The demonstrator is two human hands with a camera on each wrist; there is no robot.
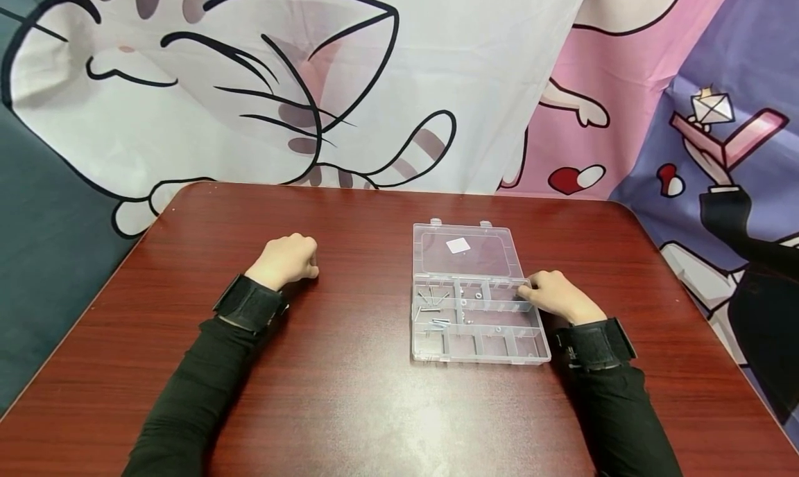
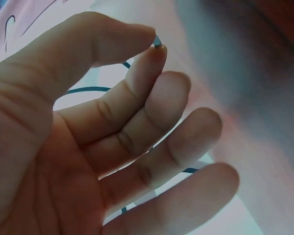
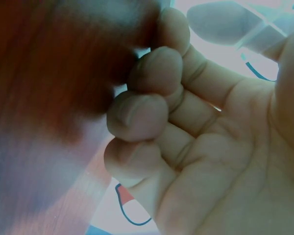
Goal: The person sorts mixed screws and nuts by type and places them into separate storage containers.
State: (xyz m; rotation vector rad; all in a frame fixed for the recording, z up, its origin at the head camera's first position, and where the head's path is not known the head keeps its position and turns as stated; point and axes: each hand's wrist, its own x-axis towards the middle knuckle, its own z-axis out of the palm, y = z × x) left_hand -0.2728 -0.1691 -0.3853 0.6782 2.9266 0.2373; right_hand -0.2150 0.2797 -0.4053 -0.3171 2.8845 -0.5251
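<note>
A clear plastic compartment box (image 1: 480, 330) lies on the table with its lid (image 1: 465, 255) folded back flat, away from me. Several screws (image 1: 431, 309) are in its left compartments, and small nuts (image 1: 478, 296) sit near the middle. My right hand (image 1: 558, 297) grips the box's right side wall; in the right wrist view its fingers (image 3: 137, 115) are curled, with the thumb partly behind clear plastic. Left of the box, my left hand (image 1: 284, 261) is above the table. Its thumb and index fingertip pinch a tiny shiny piece (image 2: 158, 42), mostly hidden, so its kind is unclear.
The reddish-brown table (image 1: 349, 408) has rounded far corners. Behind it hangs a printed cloth (image 1: 474, 82) with cartoon drawings, reaching the far edge. A small white sticker (image 1: 458, 245) is on the lid. A dark object (image 1: 768, 331) stands beyond the right edge.
</note>
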